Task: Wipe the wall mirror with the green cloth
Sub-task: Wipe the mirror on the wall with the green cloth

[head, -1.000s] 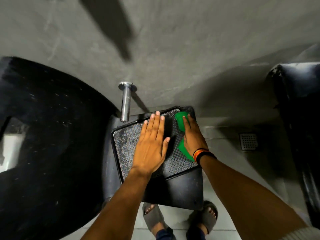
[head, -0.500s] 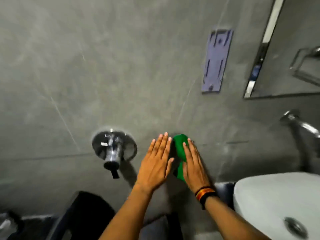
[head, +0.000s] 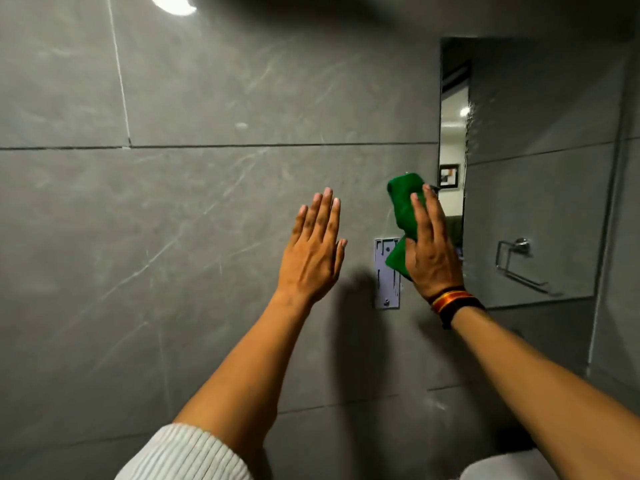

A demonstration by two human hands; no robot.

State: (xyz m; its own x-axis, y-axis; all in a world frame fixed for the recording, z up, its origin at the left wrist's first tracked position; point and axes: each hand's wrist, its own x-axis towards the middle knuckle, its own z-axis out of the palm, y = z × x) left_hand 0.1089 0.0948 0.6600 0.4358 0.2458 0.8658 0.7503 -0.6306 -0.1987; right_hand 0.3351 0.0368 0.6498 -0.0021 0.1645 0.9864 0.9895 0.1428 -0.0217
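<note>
Head view, both my arms raised in front of a grey tiled wall.

My right hand is flat, fingers straight and close together, with the green cloth under the palm. The cloth is folded or bunched; it sticks out past my fingertips at the top and past the thumb side lower down. Whether the cloth is actually pressed against the wall or held just off it, I cannot tell from this angle. A striped wristband in black, red and yellow sits on that wrist.

The hand and cloth are at the left edge of the wall mirror, overlapping its border. The cloth mostly covers tile, with only its right part reaching the mirror edge. The mirror reflects a doorway strip with a framed picture, grey tiles, and a chrome towel holder.

Just below the cloth, a small pale rectangular wall plate is fixed to the tile; the cloth's lower corner overlaps its top right.

My left hand is empty, flat, fingers together and pointing up, well left of the cloth. Contact with the tile is not clear.

A white ribbed sleeve is pushed up my left forearm. A ceiling light glares off the tile at top left.
</note>
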